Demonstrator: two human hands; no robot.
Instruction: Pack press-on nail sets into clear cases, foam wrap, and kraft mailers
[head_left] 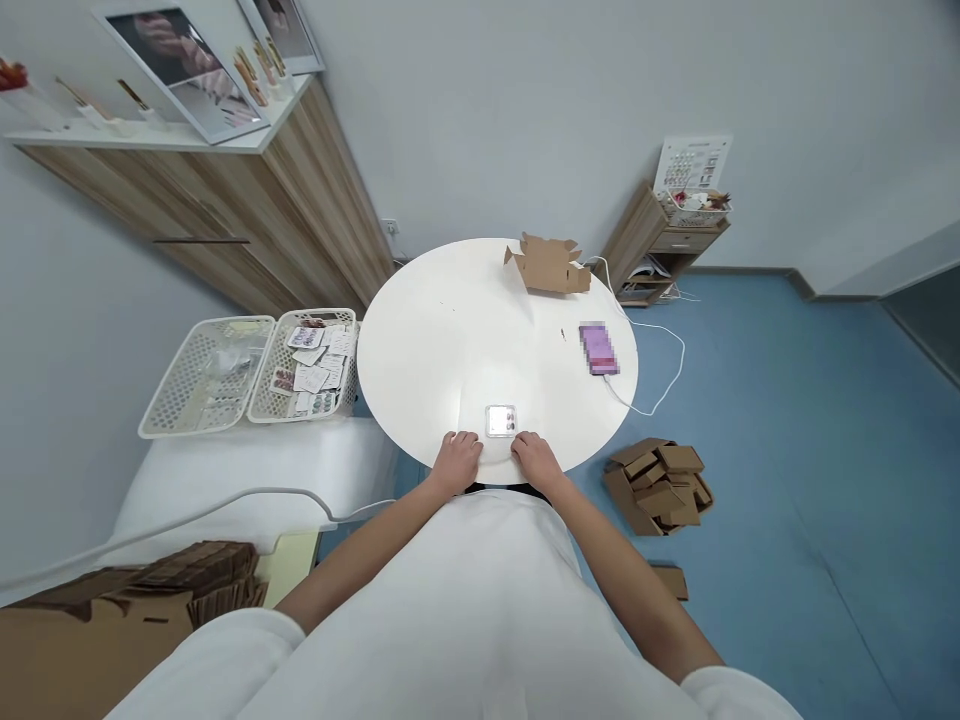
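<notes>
At the front edge of a round white table (420, 340), my left hand (458, 462) rests with its fingers curled in. My right hand (537, 462) mirrors it a short way to the right, fingers likewise closed. A faint, see-through edge runs across the tabletop between them; whether the fingers pinch it is hard to see. Just beyond the hands lies a small clear flat case (501, 421) with a white card and several dark round spots on its right side. Both hands are close to the case, apart from it.
An unfolded cardboard box (551, 266) lies at the table's far side. A purple phone-like object (598, 349) with a white cable sits right. White baskets (255, 385) stand at left, one holding cards. A carton of folded boxes (660, 487) is on the floor.
</notes>
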